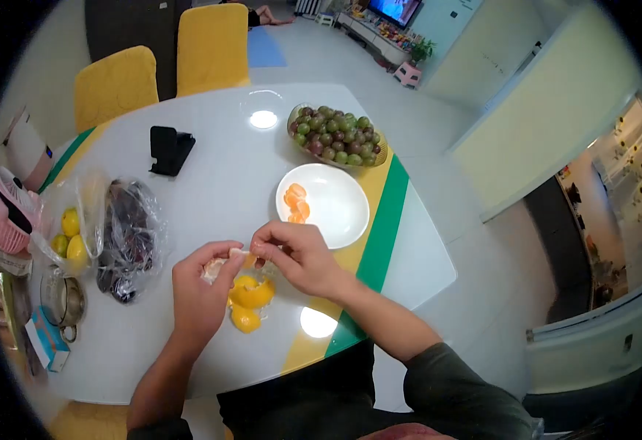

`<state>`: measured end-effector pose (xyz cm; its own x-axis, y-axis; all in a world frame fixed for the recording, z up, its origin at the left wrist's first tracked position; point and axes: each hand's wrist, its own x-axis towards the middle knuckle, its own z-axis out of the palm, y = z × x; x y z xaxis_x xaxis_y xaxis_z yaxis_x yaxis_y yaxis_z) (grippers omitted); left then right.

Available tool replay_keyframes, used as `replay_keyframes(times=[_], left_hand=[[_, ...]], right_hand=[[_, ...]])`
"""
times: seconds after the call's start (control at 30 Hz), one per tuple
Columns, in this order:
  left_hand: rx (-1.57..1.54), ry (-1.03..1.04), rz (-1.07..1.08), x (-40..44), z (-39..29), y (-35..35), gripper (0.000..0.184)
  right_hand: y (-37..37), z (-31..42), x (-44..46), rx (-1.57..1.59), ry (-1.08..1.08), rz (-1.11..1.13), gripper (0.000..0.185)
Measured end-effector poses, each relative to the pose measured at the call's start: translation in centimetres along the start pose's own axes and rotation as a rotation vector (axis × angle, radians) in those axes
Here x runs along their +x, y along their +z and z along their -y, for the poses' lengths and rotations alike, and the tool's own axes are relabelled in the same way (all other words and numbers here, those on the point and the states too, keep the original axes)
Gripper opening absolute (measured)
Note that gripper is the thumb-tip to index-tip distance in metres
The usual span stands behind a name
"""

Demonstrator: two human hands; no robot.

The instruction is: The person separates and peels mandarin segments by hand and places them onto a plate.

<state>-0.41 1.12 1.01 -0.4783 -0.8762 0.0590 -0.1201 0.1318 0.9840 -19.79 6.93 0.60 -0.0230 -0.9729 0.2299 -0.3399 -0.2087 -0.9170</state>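
My left hand (200, 293) is closed around a partly peeled mandarin (213, 270), whose pale, pith-covered side shows between thumb and fingers. My right hand (297, 257) meets it, thumb and fingertips pinched on a small orange mandarin segment (250, 260) between the two hands; the fingers partly hide it. Below them, torn yellow-orange peel (253, 295) lies in pieces on the table. A white plate (350, 213) sits just beyond my right hand, with several separated mandarin segments (296, 199) along its left side.
A basket of grapes (335, 136) stands behind the plate. On the left are a black stand (168, 150), a bag of dark fruit (129, 238), a bag of yellow-green fruit (73, 238), a pink fan (9, 209), a glass pot (63, 299) and a blue-white box (47, 339). Yellow chairs (213, 51) line the far side.
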Motion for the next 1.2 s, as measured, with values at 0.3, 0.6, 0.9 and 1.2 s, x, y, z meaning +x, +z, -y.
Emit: replay_keyframes(times=[0.3,0.6,0.9,1.2], left_hand=[[0.036,0.099,-0.001,-0.2,0.4,0.2,0.017],[0.053,0.129,0.007,-0.3,-0.1,0.2,0.016],[-0.077,0.067,0.032,0.2,0.8,-0.3,0.016],[-0.148,-0.019,-0.031,0.6,1.2,-0.6,0.020]], right_hand=[[0.2,-0.7,0.2,-0.043,-0.074,-0.001,0.007],[0.4,0.5,0.2,0.124,0.109,-0.005,0.007],[0.4,-1.0,0.6,0.164,0.046,-0.089,0.004],[0.4,0.0,0.6,-0.005,-0.074,-0.052,0.027]])
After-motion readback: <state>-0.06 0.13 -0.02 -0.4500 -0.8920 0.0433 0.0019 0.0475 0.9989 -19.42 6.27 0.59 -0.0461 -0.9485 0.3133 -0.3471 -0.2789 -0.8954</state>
